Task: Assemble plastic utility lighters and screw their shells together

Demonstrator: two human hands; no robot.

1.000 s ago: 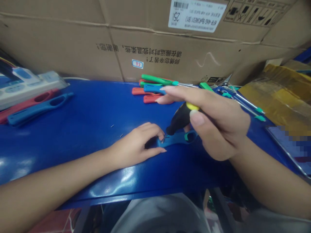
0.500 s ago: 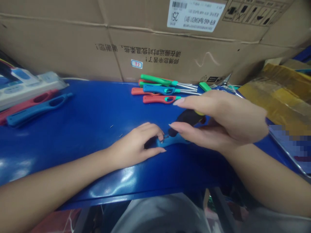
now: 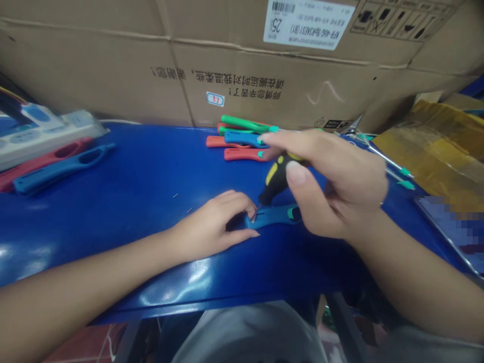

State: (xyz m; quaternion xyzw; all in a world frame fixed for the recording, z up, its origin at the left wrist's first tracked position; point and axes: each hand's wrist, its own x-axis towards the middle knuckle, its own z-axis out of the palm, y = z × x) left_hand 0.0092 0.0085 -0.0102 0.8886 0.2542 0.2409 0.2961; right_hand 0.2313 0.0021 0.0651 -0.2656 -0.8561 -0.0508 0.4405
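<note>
My left hand rests on the table with its fingertips and thumb curled about the near-left end of a blue long-necked lighter. That lighter lies flat, with a teal trigger showing in its handle. In my right hand is a black and yellow screwdriver, held tilted between thumb and fingers. Its shaft slants down beside my left fingertips onto the lighter's end; the exact contact point is hidden. Part of the lighter's right side is behind my right hand.
Several coloured lighters lie by the cardboard box at the back. Two lighter casings, red and blue, lie beside a white power strip. Two tiny pins are on the blue table. Metal rods lie right.
My right hand has turned and drawn slightly left, and the screwdriver now stands steeper. More of the blue lighter, including its teal trigger, has come into view. My left hand stays put.
</note>
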